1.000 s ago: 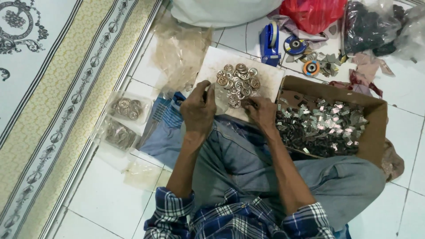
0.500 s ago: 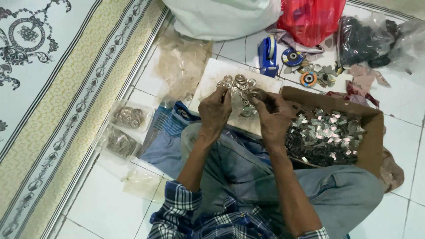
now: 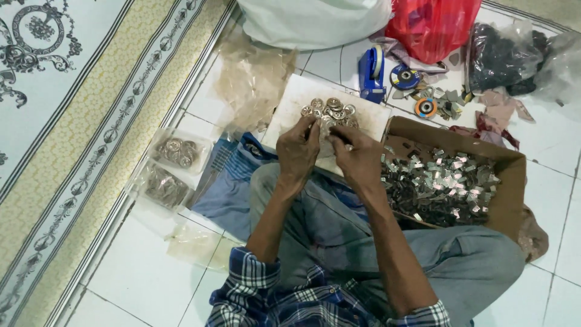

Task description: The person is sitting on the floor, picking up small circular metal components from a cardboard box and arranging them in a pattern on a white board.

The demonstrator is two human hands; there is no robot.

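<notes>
- Both hands have lifted off the heap of round metal discs (image 3: 330,111) since a second ago and now meet just in front of it, over the near edge of the white board (image 3: 290,106).
- Left of the board, two small clear bags of discs (image 3: 172,152) lie filled on the floor, so part of the packing looks done.
- Between those bags and the board, a loose pile of empty clear bags (image 3: 254,85) waits.
- Left hand (image 3: 298,151) is pinched shut at the fingertips on something small; what it is I cannot tell.
- Right hand (image 3: 358,158) is likewise curled, fingertips touching the left hand's.
- On the board a fair heap of discs remains unbagged.
- Right of the board, a cardboard box (image 3: 508,181) holds many small metal pieces.
- White tiled floor (image 3: 139,278); a patterned rug (image 3: 54,121) lies far left of the board.
</notes>
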